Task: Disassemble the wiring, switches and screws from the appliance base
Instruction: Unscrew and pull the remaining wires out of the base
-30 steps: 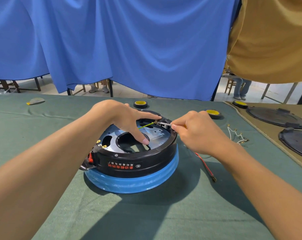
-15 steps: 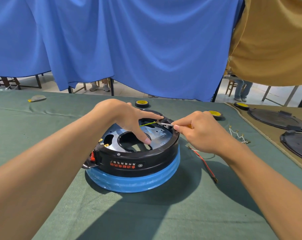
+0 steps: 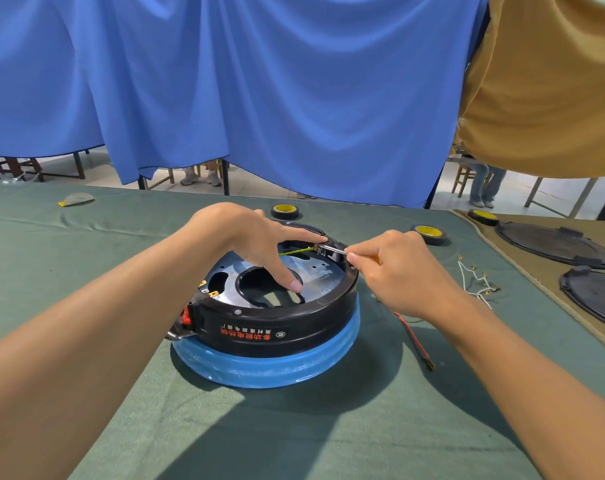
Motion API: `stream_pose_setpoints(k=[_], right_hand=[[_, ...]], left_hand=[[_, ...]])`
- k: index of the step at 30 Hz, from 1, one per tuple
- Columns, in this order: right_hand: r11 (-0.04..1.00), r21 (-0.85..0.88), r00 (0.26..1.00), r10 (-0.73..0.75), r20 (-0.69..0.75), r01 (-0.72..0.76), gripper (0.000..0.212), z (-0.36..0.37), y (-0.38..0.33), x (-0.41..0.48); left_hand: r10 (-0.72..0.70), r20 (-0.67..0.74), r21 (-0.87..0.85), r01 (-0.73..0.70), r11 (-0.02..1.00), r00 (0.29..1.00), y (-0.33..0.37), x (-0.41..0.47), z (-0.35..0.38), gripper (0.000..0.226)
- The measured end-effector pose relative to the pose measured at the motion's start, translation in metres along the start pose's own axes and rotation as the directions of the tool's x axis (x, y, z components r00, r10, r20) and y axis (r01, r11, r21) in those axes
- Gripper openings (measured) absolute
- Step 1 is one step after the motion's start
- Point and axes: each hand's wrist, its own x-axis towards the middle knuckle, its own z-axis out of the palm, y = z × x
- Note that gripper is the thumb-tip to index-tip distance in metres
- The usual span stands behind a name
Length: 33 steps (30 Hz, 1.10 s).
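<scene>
Upturned black-and-blue appliance base (image 3: 273, 327), tabletop

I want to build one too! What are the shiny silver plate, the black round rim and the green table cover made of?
The shiny silver plate looks like sheet metal: it mirrors light and has punched holes. The black round rim is probably moulded plastic, softly glossy with printed red lettering. The green table cover is matte cloth; it wrinkles.

hidden: screwdriver (image 3: 333, 249) handle, inside right hand (image 3: 398, 271) | too small: what its tip touches at base (image 3: 277, 327) rim, 1 o'clock | cut off: black lid (image 3: 592, 296), 3 o'clock
</scene>
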Motion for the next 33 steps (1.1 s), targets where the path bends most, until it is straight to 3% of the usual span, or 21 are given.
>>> stream_pose_setpoints(k=[4,9,12,16,21,23,26,30,33], right_hand=[[0.997,-0.035,0.997,-0.068,0.039,0.070,0.027,-0.007,0.005,0.006],[0.994,0.065,0.996,-0.085,0.032,0.083,0.025,-0.007,0.012,0.008],[0.994,0.017,0.994,-0.107,-0.008,0.107,0.024,-0.002,0.012,0.008],[0.997,0.041,0.998,-0.060,-0.025,0.061,0.027,0.000,0.015,0.005],[0.997,0.078,1.000,-0.027,-0.002,0.028,0.027,-0.006,0.015,0.003],[0.997,0.072,1.000,-0.019,-0.004,0.019,0.029,-0.011,0.014,0.003],[0.996,0.083,0.999,-0.015,-0.050,0.019,0.028,-0.017,0.011,0.002],[0.995,0.095,0.998,-0.004,-0.059,0.009,0.025,-0.020,0.009,0.002],[0.994,0.105,0.999,0.013,-0.049,-0.008,0.024,-0.022,0.006,0.000]], left_hand=[[0.006,0.002,-0.001,-0.006,1.000,1.000,0.001,-0.002,-0.001,0.086],[-0.012,0.014,0.004,0.012,1.000,1.000,0.003,-0.004,-0.003,0.087],[-0.033,0.018,0.019,0.033,0.999,0.999,0.002,-0.004,-0.002,0.086],[-0.051,0.013,0.008,0.051,0.999,0.999,0.001,-0.004,0.002,0.087],[-0.081,-0.063,0.014,0.082,0.997,0.995,-0.003,0.001,0.015,0.091],[-0.043,-0.127,-0.069,0.035,0.997,0.991,-0.006,0.001,0.019,0.099],[-0.043,-0.197,-0.167,0.010,0.986,0.980,-0.012,-0.008,0.019,0.082],[-0.055,-0.209,0.096,0.077,0.992,0.976,-0.011,-0.015,0.028,0.049],[-0.069,-0.189,0.159,0.100,0.982,0.980,-0.006,-0.016,0.038,0.031]])
